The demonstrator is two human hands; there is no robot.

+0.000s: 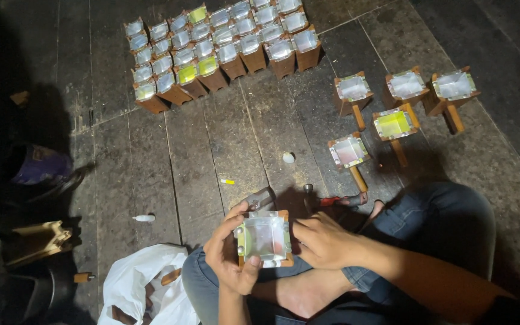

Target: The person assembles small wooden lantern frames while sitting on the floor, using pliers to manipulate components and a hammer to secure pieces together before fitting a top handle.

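Wooden box mould [264, 238], square, lined with shiny metal sheet; held over lap. Left hand [231, 256] fingers wrapped around its left side; right hand [322, 242] curled against right edge.

The dark plank floor [212, 156] carries a packed block of wooden boxes [218, 48] with shiny lining. Right of that block stand five handled boxes [392, 123], spaced apart. Nearer than the block lie a hammer [332, 200], a small white disc [288, 157], and a white plastic bag [142, 283].
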